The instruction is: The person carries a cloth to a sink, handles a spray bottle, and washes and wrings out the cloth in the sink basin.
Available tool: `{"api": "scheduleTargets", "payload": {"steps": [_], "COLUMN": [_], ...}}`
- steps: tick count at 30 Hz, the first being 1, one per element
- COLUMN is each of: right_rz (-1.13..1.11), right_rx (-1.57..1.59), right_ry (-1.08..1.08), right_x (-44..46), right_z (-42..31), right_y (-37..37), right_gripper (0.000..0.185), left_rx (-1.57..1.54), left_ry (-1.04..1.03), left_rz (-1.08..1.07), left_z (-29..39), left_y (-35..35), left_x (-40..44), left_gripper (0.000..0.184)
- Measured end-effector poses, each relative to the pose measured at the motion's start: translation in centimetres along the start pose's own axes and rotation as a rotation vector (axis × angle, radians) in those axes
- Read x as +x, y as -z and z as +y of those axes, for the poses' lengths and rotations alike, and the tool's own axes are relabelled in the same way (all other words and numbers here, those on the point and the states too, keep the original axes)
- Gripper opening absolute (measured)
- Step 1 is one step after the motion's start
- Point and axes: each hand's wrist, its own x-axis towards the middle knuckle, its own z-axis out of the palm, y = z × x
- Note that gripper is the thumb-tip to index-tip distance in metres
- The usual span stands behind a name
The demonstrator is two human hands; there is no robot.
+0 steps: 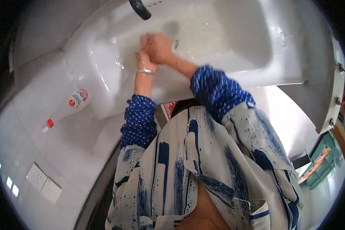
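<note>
Over the white sink [249, 71], both hands are pressed together below the dark faucet [140, 9]. My right hand [158, 46] lies over my left hand, its fingers curled around it and slightly smeared by motion. Of my left hand [146, 61], mostly the heel and thumb side show; the right hand covers its fingers. A silver bracelet [145, 71] circles the left wrist. Blue dotted cuffs reach both forearms. No other object shows between the hands.
A clear bottle [77, 98] with a colourful label and red-and-white top stands left of the sink. The drain [171, 27] lies beyond the hands. Switch plates [44, 182] are on the lower left wall. A green container [324, 163] is at lower right.
</note>
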Motion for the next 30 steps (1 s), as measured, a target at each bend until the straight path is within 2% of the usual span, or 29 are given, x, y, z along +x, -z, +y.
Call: {"api": "scheduleTargets", "payload": {"steps": [1,2,3,4,6,9,10,12,14,15,16,18,19,21,22,23,24,26,27,28,30], "right_rz": [-0.03,-0.053,-0.028,0.089,-0.007,0.004,0.11,-0.05,0.064,0.137,0.131,0.226,-0.011,-0.164,-0.134,-0.03,-0.098,-0.064,-0.042,-0.127,-0.124], "right_rx": [-0.061,-0.13,-0.184,-0.114,-0.127,-0.129,-0.088,-0.111,-0.106,-0.04,-0.039,-0.006,-0.072,-0.159,-0.26,-0.25,-0.165,-0.113,-0.091,0.007,0.165], "right_ry": [-0.105,-0.209,-0.206,-0.07,0.079,0.045,0.041,-0.189,-0.084,0.054,0.047,0.393,0.172,0.186,0.131,-0.061,-0.105,-0.097,-0.081,-0.232,-0.31], "right_x": [1.7,3.0,2.5,1.0,-2.5,-2.4,-0.3,3.4,1.8,0.0,-1.7,-3.2,-1.6,0.9,3.1,5.1,6.3,7.2,7.5,8.3,8.2], "right_z": [1.4,2.5,1.4,0.8,-2.9,-2.6,-1.4,0.2,-1.5,-3.5,-4.3,-4.9,-3.7,-2.1,0.0,2.7,4.7,5.2,6.1,6.8,8.8], "right_y": [0.5,0.9,0.9,-0.3,-1.8,-1.8,-0.7,2.0,0.9,0.3,-0.2,-0.3,0.4,1.0,2.1,2.3,4.2,6.5,7.1,8.0,8.6], "right_gripper": [0.024,0.023,0.022,0.022,0.021,0.021,0.032,0.023,0.025,0.031,0.031,0.028,0.03,0.032,0.035,0.037,0.039,0.042,0.038,0.02,0.019], "left_rx": [0.069,0.068,0.041,0.008,-0.003,-0.021,-0.025,0.011,0.058,-0.017,-0.017,-0.101,-0.145,-0.243,-0.064,0.184,0.192,0.212,0.208,0.226,0.246], "left_ry": [-0.004,0.013,0.003,-0.012,-0.007,0.016,0.023,0.01,-0.036,-0.002,0.002,0.132,0.193,0.327,0.127,0.009,-0.005,0.062,0.061,0.065,0.062], "left_rz": [-0.081,-0.043,-0.034,-0.018,-0.046,-0.122,-0.143,-0.098,-0.057,0.057,0.065,-0.349,-0.559,-0.953,-0.551,-0.125,-0.106,-0.084,-0.093,-0.039,0.017], "left_z": [-0.8,-1.1,-0.9,-0.6,0.3,0.8,0.9,0.4,0.3,1.5,1.9,2.5,2.7,2.6,2.7,2.8,3.5,4.6,4.7,4.5,4.2], "left_y": [2.0,0.5,0.2,0.3,0.5,0.3,0.4,0.7,-0.1,-0.2,1.0,3.0,4.2,7.0,3.2,-0.9,-0.6,0.2,0.3,0.8,1.8], "left_x": [0.3,-0.9,-1.2,-1.4,-1.1,-0.6,-0.7,-1.2,-0.5,-0.9,-0.7,0.7,1.8,2.1,-0.6,-3.6,-4.2,-4.5,-3.9,-3.7,-3.1], "left_gripper": [0.027,0.03,0.032,0.033,0.033,0.035,0.035,0.035,0.035,0.035,0.035,0.035,0.035,0.035,0.036,0.036,0.036,0.041,0.041,0.044,0.047]}}
